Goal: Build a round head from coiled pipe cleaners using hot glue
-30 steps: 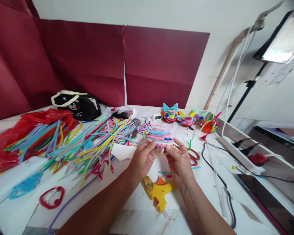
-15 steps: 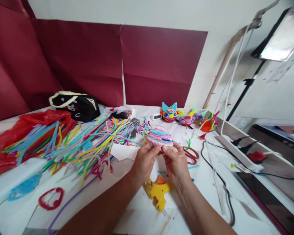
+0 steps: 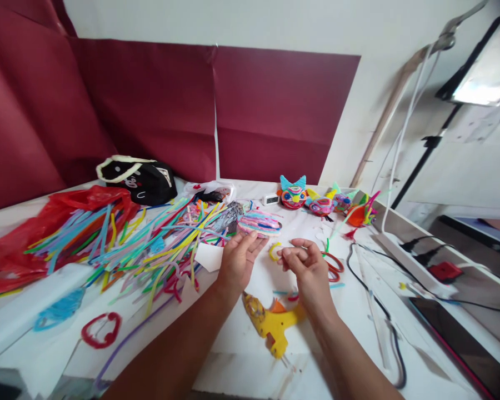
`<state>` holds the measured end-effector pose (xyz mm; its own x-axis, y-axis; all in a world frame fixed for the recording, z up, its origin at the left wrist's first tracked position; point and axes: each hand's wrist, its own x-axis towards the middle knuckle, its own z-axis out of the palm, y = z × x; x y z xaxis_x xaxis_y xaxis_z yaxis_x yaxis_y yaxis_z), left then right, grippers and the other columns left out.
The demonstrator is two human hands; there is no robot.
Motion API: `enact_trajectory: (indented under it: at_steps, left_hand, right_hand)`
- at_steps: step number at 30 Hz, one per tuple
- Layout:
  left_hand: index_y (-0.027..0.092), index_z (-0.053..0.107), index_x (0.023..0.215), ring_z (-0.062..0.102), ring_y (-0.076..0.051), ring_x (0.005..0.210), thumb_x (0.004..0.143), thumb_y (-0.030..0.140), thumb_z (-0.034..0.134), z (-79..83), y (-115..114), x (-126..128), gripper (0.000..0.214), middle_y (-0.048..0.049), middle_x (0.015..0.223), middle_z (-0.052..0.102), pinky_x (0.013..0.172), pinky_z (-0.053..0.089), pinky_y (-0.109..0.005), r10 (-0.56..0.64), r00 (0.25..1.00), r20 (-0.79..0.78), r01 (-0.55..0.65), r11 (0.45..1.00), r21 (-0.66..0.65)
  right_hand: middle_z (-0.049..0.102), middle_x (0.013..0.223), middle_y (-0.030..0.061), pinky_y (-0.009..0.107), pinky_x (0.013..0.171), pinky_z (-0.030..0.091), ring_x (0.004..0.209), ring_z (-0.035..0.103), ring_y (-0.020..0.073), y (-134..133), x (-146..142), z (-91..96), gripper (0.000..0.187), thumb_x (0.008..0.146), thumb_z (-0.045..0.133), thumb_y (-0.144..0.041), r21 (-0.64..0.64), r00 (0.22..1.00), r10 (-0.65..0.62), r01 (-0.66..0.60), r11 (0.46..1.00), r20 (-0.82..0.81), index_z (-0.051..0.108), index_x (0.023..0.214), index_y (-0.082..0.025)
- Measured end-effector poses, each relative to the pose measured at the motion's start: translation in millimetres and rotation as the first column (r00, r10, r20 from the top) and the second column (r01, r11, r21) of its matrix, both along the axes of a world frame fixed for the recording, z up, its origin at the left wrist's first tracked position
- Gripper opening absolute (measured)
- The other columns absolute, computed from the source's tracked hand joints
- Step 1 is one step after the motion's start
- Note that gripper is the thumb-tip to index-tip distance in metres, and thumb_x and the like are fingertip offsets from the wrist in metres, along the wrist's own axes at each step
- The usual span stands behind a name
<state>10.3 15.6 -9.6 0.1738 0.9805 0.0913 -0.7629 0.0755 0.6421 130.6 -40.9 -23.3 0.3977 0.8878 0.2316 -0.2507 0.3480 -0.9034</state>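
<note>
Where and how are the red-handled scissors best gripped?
The scissors are probably best taken by their finger loops, coming from their right: both loops lie exposed on that side, while the right hand seems to hide the blades.

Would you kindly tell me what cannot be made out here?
In the head view:
Pink striped piece: underside, hidden behind the left hand.
Yellow glue gun: one end, behind the right hand and wrist.
White digital display: its reading, too small.
Lamp: cut off by the right edge.
</note>
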Motion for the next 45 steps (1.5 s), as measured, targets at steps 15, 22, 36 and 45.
enact_trajectory:
  at_steps: [15, 22, 36, 45]
  left_hand:
    - [0.014, 0.06, 0.077, 0.072, -0.018, 0.077, 0.067, 0.012, 0.076, 0.5, 15, -13, 0.019, -0.0022, 0.074, 0.072, 0.098, 0.05, -0.046, 0.044, 0.999, -0.005, -0.044, 0.994, -0.098]
    - [0.014, 0.056, 0.071, 0.071, -0.017, 0.07, 0.065, 0.009, 0.076, 0.5, 18, -14, 0.021, -0.0002, 0.067, 0.069, 0.092, 0.052, -0.042, 0.045, 0.999, -0.012, -0.046, 0.992, -0.118]
    - [0.014, 0.056, 0.07, 0.072, -0.019, 0.074, 0.067, 0.01, 0.074, -0.5, 24, -20, 0.019, -0.002, 0.067, 0.07, 0.09, 0.051, -0.039, 0.055, 0.997, -0.046, -0.06, 0.993, -0.1]
    - [0.014, 0.058, 0.075, 0.072, -0.02, 0.078, 0.069, 0.01, 0.072, -7.4, 24, -16, 0.016, -0.0031, 0.073, 0.07, 0.093, 0.051, -0.042, 0.008, 0.999, -0.049, -0.012, 0.996, -0.083]
  right_hand:
    - [0.067, 0.105, 0.0079, 0.035, 0.087, 0.042, 0.099, 0.06, 0.0247, -61, 27, 6.6, 0.051, 0.063, 0.051, 0.004, -0.38, -0.265, 0.355, -0.047, 0.924, 0.897, 0.064, 0.106, -0.021]
    - [0.067, 0.101, 0.0099, 0.039, 0.08, 0.042, 0.092, 0.06, 0.0276, -63, 14, -4.2, 0.034, 0.08, 0.05, -0.006, -0.309, -0.386, 0.281, -0.011, 0.951, 0.878, 0.064, 0.108, -0.018]
    - [0.064, 0.096, 0.0071, 0.033, 0.07, 0.046, 0.08, 0.059, 0.0221, -61, 48, 12.4, 0.025, 0.09, 0.047, -0.035, -0.034, 0.194, 0.059, -0.132, 0.991, 0.979, 0.054, 0.11, -0.022]
    - [0.063, 0.108, 0.0074, 0.033, 0.079, 0.047, 0.096, 0.06, 0.0239, -27, 52, 6.5, 0.022, 0.087, 0.052, -0.029, 0.05, 0.504, 0.004, -0.094, 0.994, 0.864, 0.059, 0.107, -0.023]
